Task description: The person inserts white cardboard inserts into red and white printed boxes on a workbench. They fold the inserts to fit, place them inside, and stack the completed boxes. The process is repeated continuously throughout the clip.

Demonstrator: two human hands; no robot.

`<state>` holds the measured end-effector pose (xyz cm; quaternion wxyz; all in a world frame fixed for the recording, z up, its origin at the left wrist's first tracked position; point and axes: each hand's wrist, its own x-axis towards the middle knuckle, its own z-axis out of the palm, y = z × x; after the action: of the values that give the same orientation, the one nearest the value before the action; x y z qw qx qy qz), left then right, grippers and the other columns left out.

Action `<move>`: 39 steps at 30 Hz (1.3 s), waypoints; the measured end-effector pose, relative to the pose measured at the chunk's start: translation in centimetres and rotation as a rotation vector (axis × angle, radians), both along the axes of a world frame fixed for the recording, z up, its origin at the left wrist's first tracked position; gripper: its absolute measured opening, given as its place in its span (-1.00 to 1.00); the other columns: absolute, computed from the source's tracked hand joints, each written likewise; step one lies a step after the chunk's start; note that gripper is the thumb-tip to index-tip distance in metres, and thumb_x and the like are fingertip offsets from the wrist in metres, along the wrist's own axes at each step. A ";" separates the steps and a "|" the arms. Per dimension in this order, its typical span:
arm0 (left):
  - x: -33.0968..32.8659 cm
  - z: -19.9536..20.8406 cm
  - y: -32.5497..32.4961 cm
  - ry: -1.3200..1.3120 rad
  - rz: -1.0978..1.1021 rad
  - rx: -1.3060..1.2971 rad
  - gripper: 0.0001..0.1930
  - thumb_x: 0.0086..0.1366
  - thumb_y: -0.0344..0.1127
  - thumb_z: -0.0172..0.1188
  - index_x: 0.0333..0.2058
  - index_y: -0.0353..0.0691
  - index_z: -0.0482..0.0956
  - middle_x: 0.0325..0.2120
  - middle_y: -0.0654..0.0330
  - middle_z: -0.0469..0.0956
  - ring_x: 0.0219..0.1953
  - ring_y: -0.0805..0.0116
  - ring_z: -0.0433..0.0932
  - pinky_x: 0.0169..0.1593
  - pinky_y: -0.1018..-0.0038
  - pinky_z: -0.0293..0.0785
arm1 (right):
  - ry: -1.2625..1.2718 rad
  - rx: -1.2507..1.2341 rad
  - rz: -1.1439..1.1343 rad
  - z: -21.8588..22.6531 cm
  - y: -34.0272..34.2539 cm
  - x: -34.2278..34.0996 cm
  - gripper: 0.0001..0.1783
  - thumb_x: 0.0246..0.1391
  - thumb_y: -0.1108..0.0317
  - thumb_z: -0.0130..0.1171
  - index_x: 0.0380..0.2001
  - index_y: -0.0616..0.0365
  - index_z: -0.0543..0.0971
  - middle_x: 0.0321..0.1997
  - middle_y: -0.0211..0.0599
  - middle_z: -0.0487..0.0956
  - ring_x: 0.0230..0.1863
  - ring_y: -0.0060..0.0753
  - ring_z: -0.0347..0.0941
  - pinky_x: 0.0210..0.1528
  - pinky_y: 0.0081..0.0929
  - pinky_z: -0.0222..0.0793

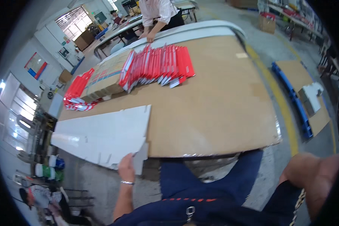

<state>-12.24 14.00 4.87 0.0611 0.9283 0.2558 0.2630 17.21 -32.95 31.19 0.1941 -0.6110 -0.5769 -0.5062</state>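
Note:
A large white cardboard sheet [101,133] lies at the near left of the brown-topped table [222,109], its near right corner sticking out past the front edge. My left hand [127,167], a bracelet at its wrist, grips the sheet's near edge by that corner; the fingertips are partly hidden. Low at the right, away from the table, is my right hand [299,169], beside my thigh. Its fingers cannot be made out. Farther back on the table stands a long row of red and white flat packs [158,64].
A flat brown carton [105,77] lies left of the row, with more red packs [77,88] beside it. Across the table a person [160,15] leans on the far edge, near white curved strips [199,28]. A blue pallet [293,98] with cardboard stands on the floor at right.

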 end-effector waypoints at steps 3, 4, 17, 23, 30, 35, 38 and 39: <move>1.3 0.9 0.2 -0.058 -0.013 0.063 -0.76 0.19 -0.52 0.04 -0.25 -0.23 0.67 -0.25 0.06 0.67 -0.16 0.07 0.62 -0.06 0.20 0.51 | 0.098 -0.038 -0.065 -1.9 -0.8 0.3 -0.26 -0.09 0.06 0.27 0.10 0.31 0.37 -0.03 -0.16 0.47 0.00 -0.16 0.39 0.11 -0.28 0.31; 1.6 1.2 0.3 -0.097 -0.014 0.170 -0.78 0.15 -0.51 0.06 -0.29 -0.27 0.67 -0.32 0.02 0.66 -0.24 0.05 0.63 -0.14 0.17 0.53 | 0.106 -0.029 -0.086 -1.6 -1.3 -0.1 -0.26 -0.10 0.06 0.28 0.09 0.31 0.38 -0.03 -0.16 0.47 -0.01 -0.15 0.39 0.11 -0.27 0.31; 11.5 2.4 -11.3 -0.253 -0.551 -0.061 -0.77 0.08 -0.52 0.22 -0.24 -0.26 0.64 -0.38 0.08 0.65 -0.35 0.14 0.65 -0.28 0.30 0.58 | 0.331 -0.137 -0.070 0.8 4.6 -1.0 -0.24 -0.20 0.05 0.42 0.03 0.29 0.45 -0.10 -0.13 0.49 -0.02 -0.02 0.38 0.07 -0.12 0.27; 12.5 4.6 -15.0 -0.354 -0.546 -0.140 -0.69 0.04 -0.50 0.19 -0.17 -0.29 0.58 -0.32 0.11 0.63 -0.33 0.18 0.63 -0.28 0.35 0.57 | 0.668 -0.537 0.165 -6.6 13.5 -3.8 -0.21 -0.31 0.23 0.50 0.07 0.27 0.47 -0.07 -0.08 0.50 -0.02 0.04 0.37 0.06 -0.07 0.27; 12.8 2.3 -16.8 -0.344 -0.582 -0.290 -0.74 0.07 -0.50 0.21 -0.20 -0.28 0.58 -0.35 0.11 0.63 -0.36 0.20 0.64 -0.30 0.40 0.57 | 0.907 -0.442 0.204 -22.0 16.5 -5.1 -0.47 -0.14 0.48 0.32 0.01 0.18 0.54 -0.15 -0.22 0.56 -0.10 -0.16 0.46 0.00 -0.24 0.32; 11.4 2.7 -14.5 -0.437 -0.447 -0.247 -0.41 0.07 -0.34 0.37 0.09 -0.31 0.42 0.01 -0.06 0.48 0.08 -0.04 0.46 0.16 0.16 0.37 | 0.834 -0.254 0.239 -24.2 19.9 -3.5 -0.65 -0.22 0.58 0.23 -0.24 0.17 0.62 -0.31 -0.28 0.56 -0.22 -0.20 0.49 -0.17 -0.28 0.36; 9.0 2.6 -10.7 -0.418 -0.113 -0.284 -0.02 -0.02 -0.17 0.49 0.31 -0.32 0.12 0.30 -0.18 0.13 0.37 -0.19 0.05 0.41 -0.01 -0.14 | 0.732 -0.120 0.235 -22.2 21.3 -1.9 -0.69 -0.27 0.55 0.20 -0.32 0.14 0.62 -0.33 -0.34 0.56 -0.24 -0.27 0.48 -0.26 -0.31 0.35; 8.1 2.1 -8.8 -0.437 0.004 -0.303 0.03 -0.05 -0.17 0.50 0.33 -0.32 0.07 0.32 -0.21 0.07 0.38 -0.20 0.00 0.41 -0.03 -0.17 | 0.660 -0.087 0.245 -20.7 21.6 -1.9 -0.69 -0.27 0.53 0.21 -0.31 0.12 0.62 -0.33 -0.36 0.56 -0.24 -0.29 0.48 -0.26 -0.31 0.35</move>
<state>-4.17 5.19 7.02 0.2528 0.8293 0.2747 0.4159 15.31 -11.37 10.46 0.4029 -0.6755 -0.5733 -0.2295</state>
